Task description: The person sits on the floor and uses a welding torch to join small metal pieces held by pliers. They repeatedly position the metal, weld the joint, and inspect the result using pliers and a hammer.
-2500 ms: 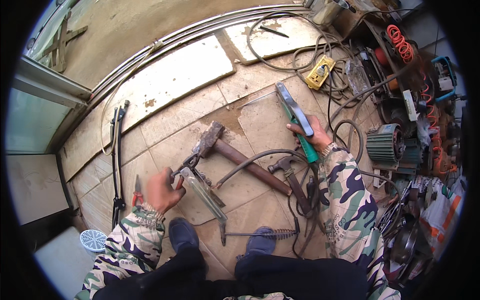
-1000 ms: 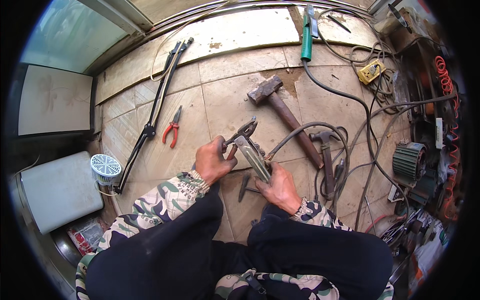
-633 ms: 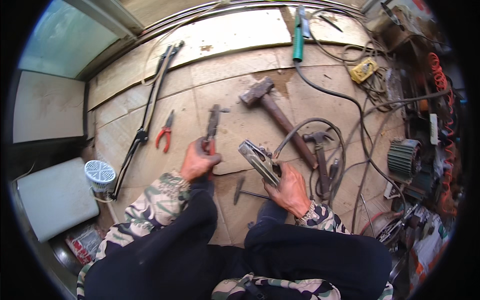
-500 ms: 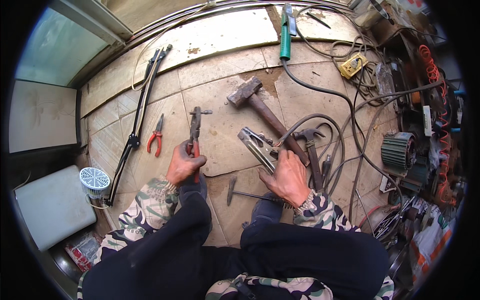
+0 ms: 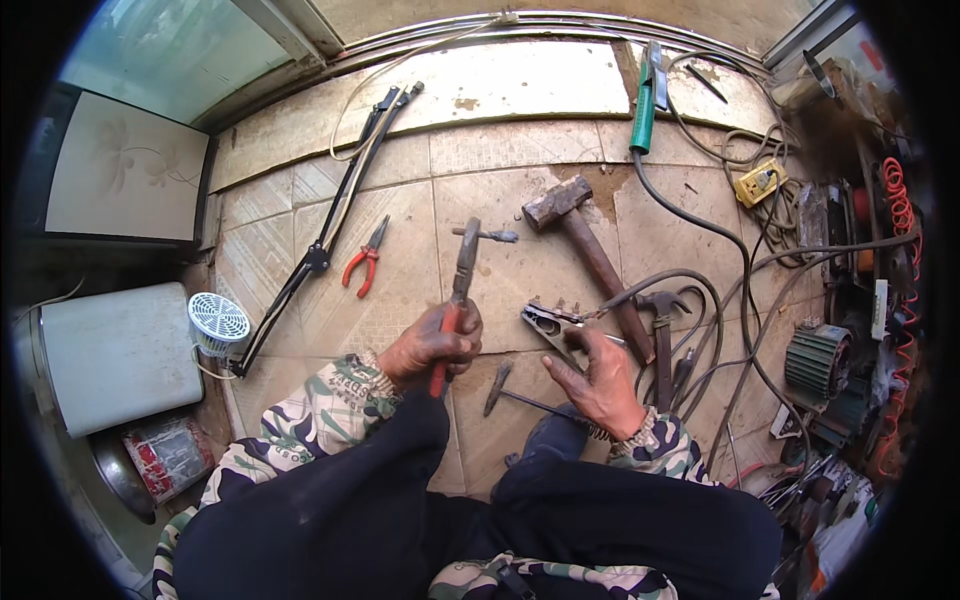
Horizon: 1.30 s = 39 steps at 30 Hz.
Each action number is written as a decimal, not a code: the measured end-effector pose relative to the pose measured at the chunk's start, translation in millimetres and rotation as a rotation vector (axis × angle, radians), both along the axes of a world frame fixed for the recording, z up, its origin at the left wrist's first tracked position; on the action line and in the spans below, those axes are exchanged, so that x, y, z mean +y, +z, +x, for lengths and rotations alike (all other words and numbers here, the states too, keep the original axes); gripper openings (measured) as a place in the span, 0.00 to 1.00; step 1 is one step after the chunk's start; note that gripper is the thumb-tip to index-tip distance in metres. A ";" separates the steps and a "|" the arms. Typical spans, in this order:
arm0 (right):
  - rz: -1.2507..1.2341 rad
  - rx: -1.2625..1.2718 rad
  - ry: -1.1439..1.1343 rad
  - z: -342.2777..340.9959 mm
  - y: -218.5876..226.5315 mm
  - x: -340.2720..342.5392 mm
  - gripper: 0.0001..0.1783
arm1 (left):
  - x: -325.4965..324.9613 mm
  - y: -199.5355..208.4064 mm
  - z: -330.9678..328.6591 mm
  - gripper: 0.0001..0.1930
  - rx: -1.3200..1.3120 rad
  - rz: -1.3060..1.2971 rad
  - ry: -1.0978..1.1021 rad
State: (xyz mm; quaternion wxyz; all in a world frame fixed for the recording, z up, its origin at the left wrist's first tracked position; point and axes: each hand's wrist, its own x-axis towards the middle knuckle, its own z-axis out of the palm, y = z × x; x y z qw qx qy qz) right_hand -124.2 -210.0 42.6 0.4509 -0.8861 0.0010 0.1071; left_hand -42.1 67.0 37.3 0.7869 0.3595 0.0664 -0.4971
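Note:
My left hand (image 5: 435,345) is closed around the red handles of worn pliers (image 5: 464,268). Their jaws grip a short metal rod (image 5: 498,236) crosswise, above the tiled floor. My right hand (image 5: 600,385) has its thumb and fingers about the handles of a metal welding ground clamp (image 5: 545,322), partly hidden by the fingers. A dark cable runs from the clamp. Beyond it lies a sledgehammer (image 5: 590,250) with a wooden handle, and a claw hammer (image 5: 662,335) is to the right. Near my right knee lies a small chipping hammer (image 5: 497,388).
Red-handled pliers (image 5: 362,270) and a folding black arm stand (image 5: 318,255) lie at left, near a white round-grilled device (image 5: 219,318). A green electrode holder (image 5: 643,115) lies far off. Cables, a yellow socket box (image 5: 760,183) and a motor (image 5: 818,357) crowd the right.
The view has shifted, moving the scene rightward and down in the picture. My left hand has turned the pliers and rod more upright. The clamp in my right hand has tilted.

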 end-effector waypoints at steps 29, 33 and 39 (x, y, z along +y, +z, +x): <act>0.375 -0.018 -0.300 -28.9 -20.7 61.4 0.19 | -81.7 -7.9 -26.3 0.29 -0.543 0.277 -0.266; 0.182 -0.097 -0.305 -29.4 -19.9 60.5 0.21 | -82.7 0.3 -23.7 0.30 -0.525 0.282 -0.298; 0.176 -0.025 -0.329 -27.5 -15.5 57.0 0.23 | -82.2 -13.6 -27.6 0.33 -0.588 0.204 -0.275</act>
